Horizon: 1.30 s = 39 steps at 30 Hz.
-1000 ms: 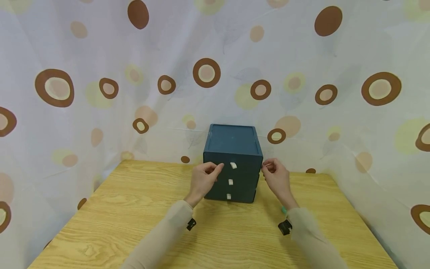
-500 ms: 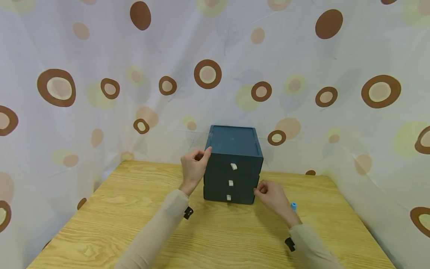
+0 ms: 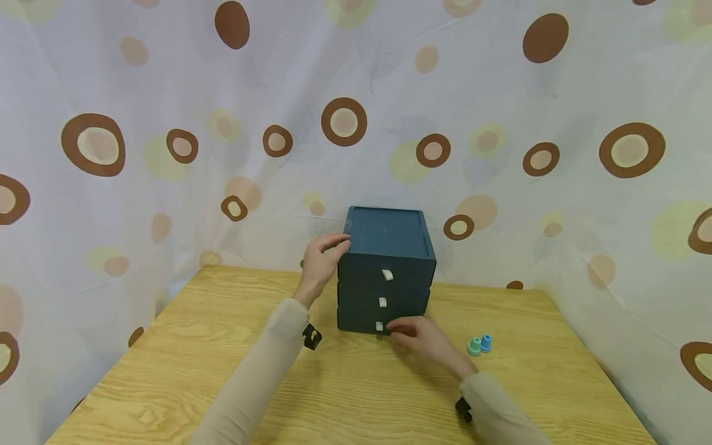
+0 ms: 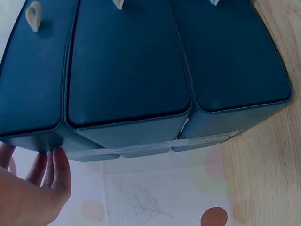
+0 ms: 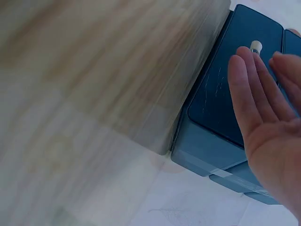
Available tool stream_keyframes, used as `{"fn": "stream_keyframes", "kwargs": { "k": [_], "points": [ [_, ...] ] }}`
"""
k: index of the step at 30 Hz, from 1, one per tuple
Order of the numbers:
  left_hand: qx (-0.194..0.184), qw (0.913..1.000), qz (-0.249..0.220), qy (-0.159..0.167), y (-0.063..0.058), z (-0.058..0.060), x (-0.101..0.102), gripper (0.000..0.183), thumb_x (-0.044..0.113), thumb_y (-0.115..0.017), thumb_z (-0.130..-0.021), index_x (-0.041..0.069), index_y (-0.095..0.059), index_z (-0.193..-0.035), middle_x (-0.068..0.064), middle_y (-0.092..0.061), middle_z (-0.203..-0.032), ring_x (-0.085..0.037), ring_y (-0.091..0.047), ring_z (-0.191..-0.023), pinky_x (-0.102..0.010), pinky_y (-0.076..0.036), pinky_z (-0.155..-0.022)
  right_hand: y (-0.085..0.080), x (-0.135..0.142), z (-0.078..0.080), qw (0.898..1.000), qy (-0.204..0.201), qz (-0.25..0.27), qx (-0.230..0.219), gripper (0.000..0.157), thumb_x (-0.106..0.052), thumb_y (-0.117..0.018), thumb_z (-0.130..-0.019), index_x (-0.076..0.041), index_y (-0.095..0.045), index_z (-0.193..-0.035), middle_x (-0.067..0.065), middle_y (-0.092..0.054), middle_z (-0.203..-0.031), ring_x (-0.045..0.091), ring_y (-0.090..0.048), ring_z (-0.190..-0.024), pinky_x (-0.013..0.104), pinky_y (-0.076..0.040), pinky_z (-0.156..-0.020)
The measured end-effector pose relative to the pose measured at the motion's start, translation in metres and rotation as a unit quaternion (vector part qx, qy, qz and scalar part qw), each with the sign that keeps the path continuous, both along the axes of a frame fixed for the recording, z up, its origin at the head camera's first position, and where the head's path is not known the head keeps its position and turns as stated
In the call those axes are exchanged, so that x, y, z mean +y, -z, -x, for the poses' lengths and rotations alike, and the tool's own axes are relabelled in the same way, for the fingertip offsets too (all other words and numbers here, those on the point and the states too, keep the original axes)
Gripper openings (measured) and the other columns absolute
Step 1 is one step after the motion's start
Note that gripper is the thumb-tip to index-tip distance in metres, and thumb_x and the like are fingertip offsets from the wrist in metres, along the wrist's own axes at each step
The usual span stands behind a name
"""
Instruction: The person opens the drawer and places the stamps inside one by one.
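Note:
A dark blue unit of three stacked drawers [image 3: 385,232] stands against the back curtain, each drawer front bearing a small white loop handle. All three drawers look closed. My left hand [image 3: 319,264] rests at the unit's upper left front corner. In the left wrist view, the fingertips [image 4: 60,162] touch the side of the unit beside the top drawer. Low on the right, my right hand [image 3: 427,341] reaches toward the bottom handle [image 3: 379,326]. Its fingers [image 5: 251,77] are extended, tips beside that handle in the right wrist view and not closed around it.
To the right of my right hand, a small mint-green piece [image 3: 474,347] and a blue piece [image 3: 486,343], both narrow-topped with wider bases, stand side by side on the wooden table [image 3: 183,364]. A patterned curtain [image 3: 289,210] encloses the back and sides.
My left hand has moved from before the top drawer to the upper left corner. My right hand has come down from the upper right side to the bottom handle, uncovering the green and blue pieces.

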<state>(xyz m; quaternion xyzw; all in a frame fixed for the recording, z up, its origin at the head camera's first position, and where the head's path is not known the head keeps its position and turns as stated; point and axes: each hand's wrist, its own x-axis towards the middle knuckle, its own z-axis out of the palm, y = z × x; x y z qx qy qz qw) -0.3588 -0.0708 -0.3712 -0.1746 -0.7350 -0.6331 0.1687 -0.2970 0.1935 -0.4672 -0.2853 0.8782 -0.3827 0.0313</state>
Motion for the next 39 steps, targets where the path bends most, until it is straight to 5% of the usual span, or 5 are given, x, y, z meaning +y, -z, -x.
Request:
{"fn": "stream_keyframes", "kwargs": {
  "k": [7, 15, 23, 29, 39],
  "points": [
    [-0.038, 0.9980, 0.002, 0.051, -0.002, 0.003, -0.005, 0.033, 0.033, -0.063, -0.097, 0.018, -0.068, -0.126, -0.004, -0.060, -0.135, -0.024, -0.055, -0.125, -0.049, -0.043, -0.105, -0.001, -0.002, 0.008, 0.996, -0.055, 0.007, -0.068, 0.042, -0.019, -0.056, -0.101, -0.006, -0.052, -0.141, 0.023, -0.057, -0.135, 0.036, -0.062, -0.117, 0.033, -0.057, -0.084],
    [-0.068, 0.9959, 0.004, 0.060, -0.001, 0.000, -0.005, 0.034, 0.034, -0.058, -0.100, 0.023, -0.064, -0.131, -0.003, -0.055, -0.142, -0.024, -0.053, -0.129, -0.047, -0.050, -0.098, 0.003, -0.012, 0.016, 0.998, -0.047, -0.039, 0.001, 0.038, -0.012, -0.056, -0.100, -0.003, -0.057, -0.136, 0.017, -0.064, -0.129, 0.030, -0.065, -0.112, 0.034, -0.056, -0.088],
    [-0.047, 0.9967, 0.019, 0.063, 0.000, 0.002, -0.010, 0.037, 0.037, -0.059, -0.099, 0.021, -0.065, -0.131, -0.007, -0.057, -0.140, -0.027, -0.055, -0.127, -0.048, -0.052, -0.095, 0.002, -0.026, 0.021, 0.989, -0.019, -0.094, 0.111, 0.025, -0.010, -0.060, -0.097, -0.005, -0.071, -0.119, 0.008, -0.075, -0.104, 0.010, -0.068, -0.078, 0.022, -0.053, -0.069],
    [-0.048, 0.9960, 0.024, 0.071, -0.003, -0.002, -0.012, 0.037, 0.033, -0.058, -0.100, 0.017, -0.063, -0.133, -0.009, -0.056, -0.141, -0.027, -0.055, -0.128, -0.047, -0.052, -0.096, 0.000, -0.028, 0.023, 0.985, -0.026, -0.105, 0.132, 0.022, -0.010, -0.063, -0.095, -0.006, -0.074, -0.114, 0.008, -0.075, -0.108, 0.018, -0.072, -0.092, 0.025, -0.057, -0.076],
    [-0.042, 0.9965, 0.028, 0.066, -0.001, 0.001, -0.013, 0.036, 0.037, -0.060, -0.098, 0.021, -0.066, -0.130, -0.006, -0.060, -0.137, -0.024, -0.058, -0.124, -0.046, -0.054, -0.094, -0.001, -0.029, 0.013, 0.979, -0.056, -0.141, 0.134, 0.022, -0.013, -0.063, -0.096, -0.008, -0.073, -0.115, 0.006, -0.074, -0.109, 0.014, -0.072, -0.092, 0.024, -0.057, -0.076]
  ]
}}
